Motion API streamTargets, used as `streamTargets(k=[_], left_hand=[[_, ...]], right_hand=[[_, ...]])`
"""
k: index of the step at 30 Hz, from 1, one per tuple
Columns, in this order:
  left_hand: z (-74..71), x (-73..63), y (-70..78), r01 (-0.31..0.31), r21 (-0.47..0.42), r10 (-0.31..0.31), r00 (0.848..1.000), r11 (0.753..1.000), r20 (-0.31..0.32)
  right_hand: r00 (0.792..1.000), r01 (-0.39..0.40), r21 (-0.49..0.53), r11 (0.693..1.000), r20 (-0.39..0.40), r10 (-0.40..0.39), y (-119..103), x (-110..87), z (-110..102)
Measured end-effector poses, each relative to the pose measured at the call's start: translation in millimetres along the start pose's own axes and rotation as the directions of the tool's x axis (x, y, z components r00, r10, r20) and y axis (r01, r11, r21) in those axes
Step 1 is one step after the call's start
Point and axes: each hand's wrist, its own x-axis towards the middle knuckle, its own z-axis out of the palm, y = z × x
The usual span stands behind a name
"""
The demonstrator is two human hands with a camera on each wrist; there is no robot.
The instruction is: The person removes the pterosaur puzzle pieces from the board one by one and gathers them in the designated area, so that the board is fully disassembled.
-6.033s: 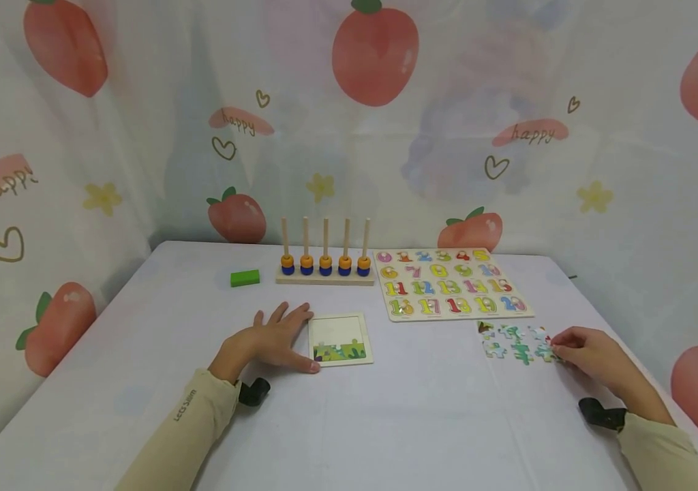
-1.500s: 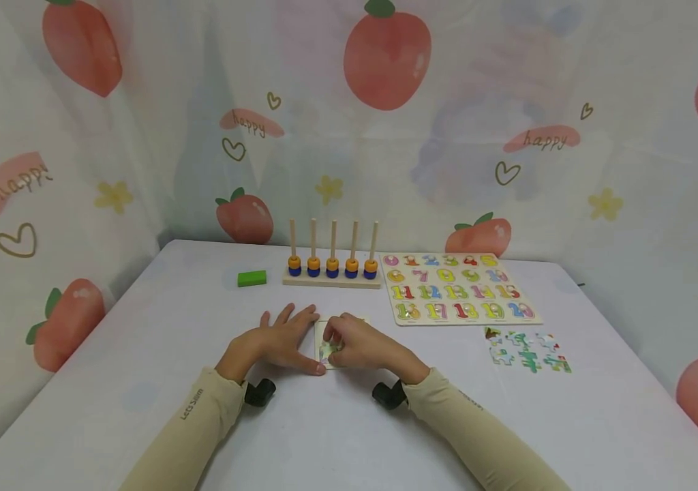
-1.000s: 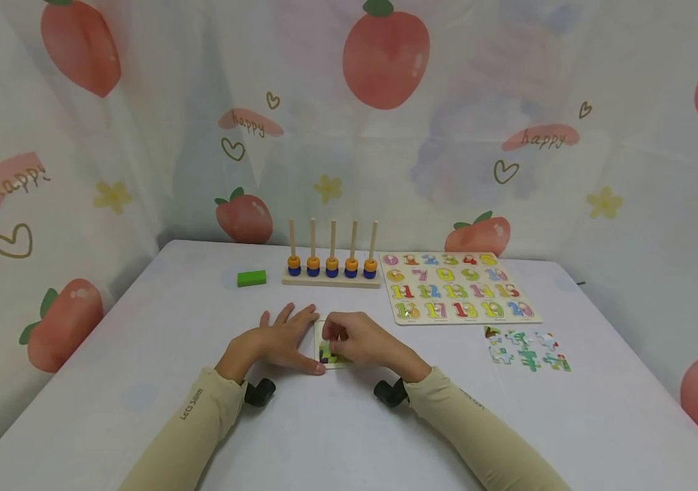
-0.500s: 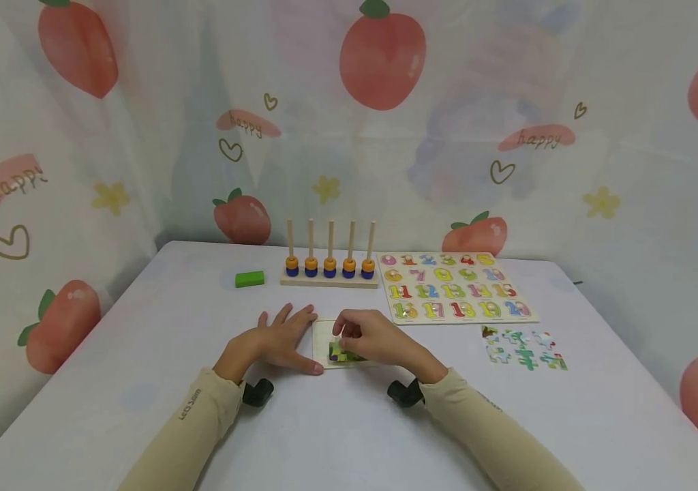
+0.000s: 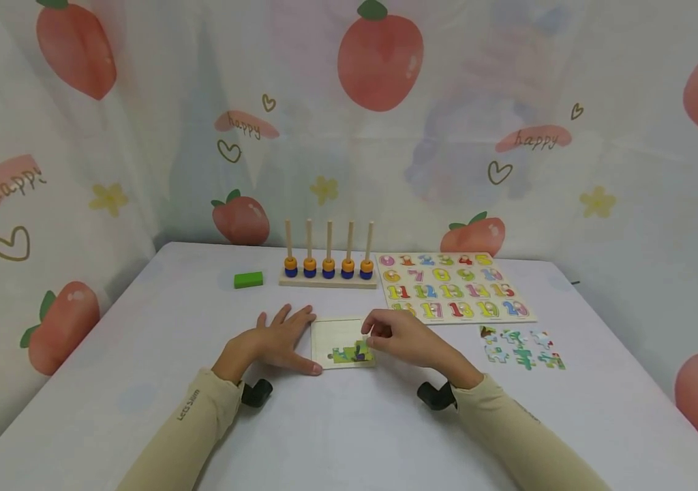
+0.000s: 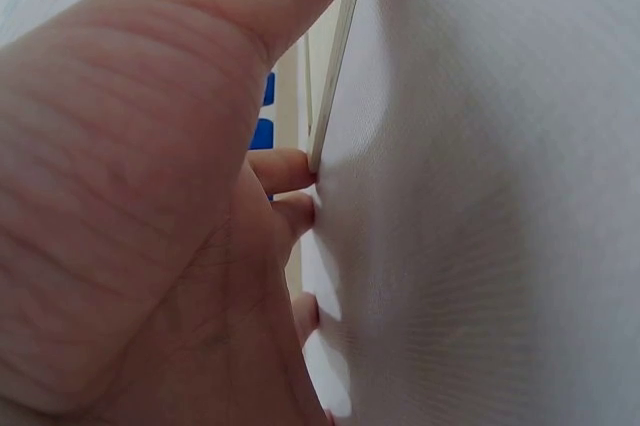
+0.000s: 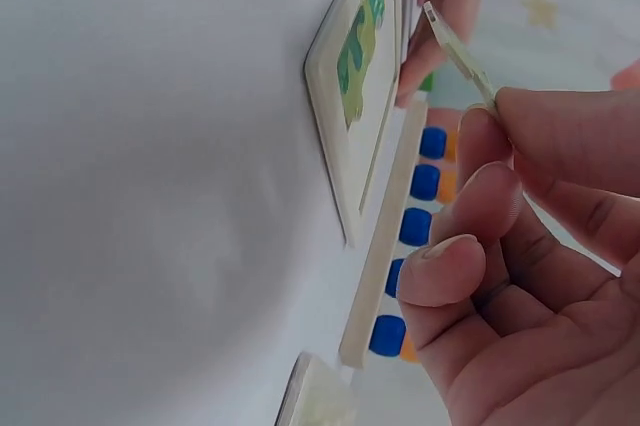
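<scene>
near the middle of the worktop [image 5: 324,436], lying flat, one small wooden puzzle frame [image 5: 332,331], with green pieces [image 5: 344,356] along its near part and pale bare board beyond them. along its left side, left hand [image 5: 269,344] with fingers spread, thumb at the near left corner, a fingertip touching the far left corner; grip released, resting lightly against the edge. over its right side, right hand [image 5: 407,334] with grip pinching a thin piece [image 7: 461,56] between thumb and forefinger, other fingers curled; tilted and nearly edge-on in the right wrist view, raised above the worktop. well off to the right, six loose pieces [image 5: 524,359] in two rows. behind these, a number board [image 5: 465,320] in bright colours. beyond the frame, a wooden peg stand [image 5: 327,281], five upright pegs, each with orange over blue beads. left of the stand, a green block [image 5: 248,279]. at the back, fruit-printed cloth [image 5: 465,68].
</scene>
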Motion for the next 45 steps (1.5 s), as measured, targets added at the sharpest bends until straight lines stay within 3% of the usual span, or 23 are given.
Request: streamTargets(k=[20,45], left_hand=[[-1.1,-6.4,2.2,-0.008,-0.015,0.008,1.000,1.000,-0.010],[-1.1,-6.4,3.1,0.013,-0.019,-0.013,1.000,1.000,-0.002]], right_hand=[[0.996,-0.067,-0.066,0.996,-0.067,0.062,17.3,-49.6,-31.0],[0.972,-0.204,-0.103,0.973,-0.138,0.189,46.7,-113.7,-66.3]])
